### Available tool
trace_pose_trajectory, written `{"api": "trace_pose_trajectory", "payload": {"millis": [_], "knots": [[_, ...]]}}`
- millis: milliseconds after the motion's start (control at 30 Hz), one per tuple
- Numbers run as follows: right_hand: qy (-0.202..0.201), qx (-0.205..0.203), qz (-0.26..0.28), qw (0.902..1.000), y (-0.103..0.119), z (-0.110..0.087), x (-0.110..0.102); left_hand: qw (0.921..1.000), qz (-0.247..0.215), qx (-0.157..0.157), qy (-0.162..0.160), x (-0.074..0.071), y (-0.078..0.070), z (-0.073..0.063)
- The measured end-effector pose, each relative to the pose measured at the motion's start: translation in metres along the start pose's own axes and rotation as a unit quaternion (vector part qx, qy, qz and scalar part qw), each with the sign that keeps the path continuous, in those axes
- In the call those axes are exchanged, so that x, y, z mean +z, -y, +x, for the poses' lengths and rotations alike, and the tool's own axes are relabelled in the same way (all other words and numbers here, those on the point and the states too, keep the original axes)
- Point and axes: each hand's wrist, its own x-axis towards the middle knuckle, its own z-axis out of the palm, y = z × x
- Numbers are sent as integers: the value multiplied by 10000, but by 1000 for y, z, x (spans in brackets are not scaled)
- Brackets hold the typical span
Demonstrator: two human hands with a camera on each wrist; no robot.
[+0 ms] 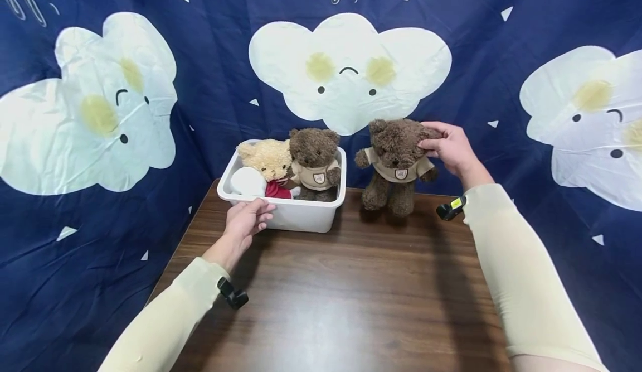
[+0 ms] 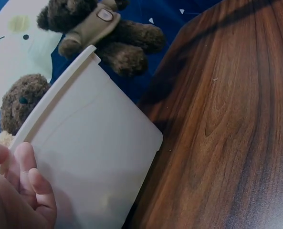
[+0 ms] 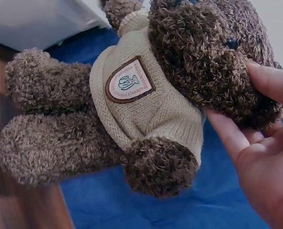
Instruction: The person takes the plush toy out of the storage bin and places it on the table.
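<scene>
My right hand (image 1: pixel 448 148) grips a dark brown teddy bear (image 1: pixel 398 163) by the side of its head. The bear wears a beige sweater with a shield-shaped badge (image 3: pixel 129 80) and hangs upright to the right of a white plastic bin (image 1: pixel 301 216). With thumb and fingers, my left hand (image 1: pixel 244 220) holds the bin's front rim near its left corner. Inside sit a second brown bear (image 1: pixel 314 151) in a similar sweater, a cream plush (image 1: pixel 266 157), a round white item (image 1: pixel 248 181) and a red piece (image 1: pixel 278 190), partly hidden by the wall.
The bin stands at the back of a brown wooden table (image 1: pixel 321 299). Dark blue cloth (image 1: pixel 215 54) with cloud faces hangs close behind and on both sides. Black wrist cameras (image 1: pixel 233 294) are strapped over the pale sleeves.
</scene>
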Motion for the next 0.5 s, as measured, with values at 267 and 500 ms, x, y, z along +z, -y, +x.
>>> {"api": "trace_pose_trajectory", "payload": {"millis": [267,500], "knots": [[237,597,44,9979,-44,9,9,9999,115,45,24,1,2,-1],[93,817,154,9965,-72,19,11,9998,158,84,-9,-1,1,-1]]}}
